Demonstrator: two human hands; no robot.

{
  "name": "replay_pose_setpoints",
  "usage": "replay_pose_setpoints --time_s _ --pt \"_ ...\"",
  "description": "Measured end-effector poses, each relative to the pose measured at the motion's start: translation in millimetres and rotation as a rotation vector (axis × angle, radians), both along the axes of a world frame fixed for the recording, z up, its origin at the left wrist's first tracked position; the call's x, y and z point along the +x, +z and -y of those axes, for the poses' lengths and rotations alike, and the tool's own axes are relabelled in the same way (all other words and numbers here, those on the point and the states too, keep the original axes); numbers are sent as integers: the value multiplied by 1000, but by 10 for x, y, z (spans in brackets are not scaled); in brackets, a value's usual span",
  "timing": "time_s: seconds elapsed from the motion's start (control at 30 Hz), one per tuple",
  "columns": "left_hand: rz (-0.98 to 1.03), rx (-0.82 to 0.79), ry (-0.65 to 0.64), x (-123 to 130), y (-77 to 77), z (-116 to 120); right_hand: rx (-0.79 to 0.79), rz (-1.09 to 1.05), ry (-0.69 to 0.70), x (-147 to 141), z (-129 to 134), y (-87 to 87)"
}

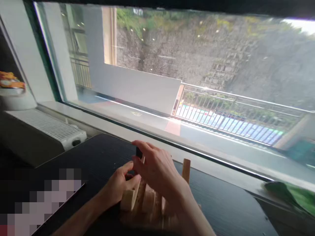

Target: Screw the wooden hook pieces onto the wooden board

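A wooden piece of work with several upright slats and blocks (149, 201) stands on the black table (211, 193), partly hidden under my hands and forearm. My right hand (157, 164) reaches over it, thumb and fingers closed around a small black object (139, 152). Just left of and below it, my left hand (124, 183) has its fingers curled at the upper left side of the wooden piece, close to the right fingertips. What the left fingers pinch is hidden. One wooden post (186, 169) rises to the right of my right wrist.
Beyond the table's far edge run a window sill (98, 126) and a large window. A white radiator (46, 124) is at the left, near an orange toy (11, 80). A green leaf-like object (292, 195) lies at the right. A blurred-out patch covers the lower left.
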State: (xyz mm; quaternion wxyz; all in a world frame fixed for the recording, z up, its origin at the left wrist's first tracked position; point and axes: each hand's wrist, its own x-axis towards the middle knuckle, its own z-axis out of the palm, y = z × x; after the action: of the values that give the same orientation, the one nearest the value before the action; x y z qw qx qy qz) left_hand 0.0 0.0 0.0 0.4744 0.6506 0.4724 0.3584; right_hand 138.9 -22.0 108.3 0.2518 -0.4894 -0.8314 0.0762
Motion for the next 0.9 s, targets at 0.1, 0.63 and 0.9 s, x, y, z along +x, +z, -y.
replay_pose_setpoints --time_s 0.1,0.63,0.9 --pt "16 -2 25 10 57 12 16 -8 69 34 62 28" --pt "-5 118 -9 4 6 -52 77 -60 -87 55 -133 -88" --pt "-24 52 60 0 95 4 66 -29 63 -8 62 25"
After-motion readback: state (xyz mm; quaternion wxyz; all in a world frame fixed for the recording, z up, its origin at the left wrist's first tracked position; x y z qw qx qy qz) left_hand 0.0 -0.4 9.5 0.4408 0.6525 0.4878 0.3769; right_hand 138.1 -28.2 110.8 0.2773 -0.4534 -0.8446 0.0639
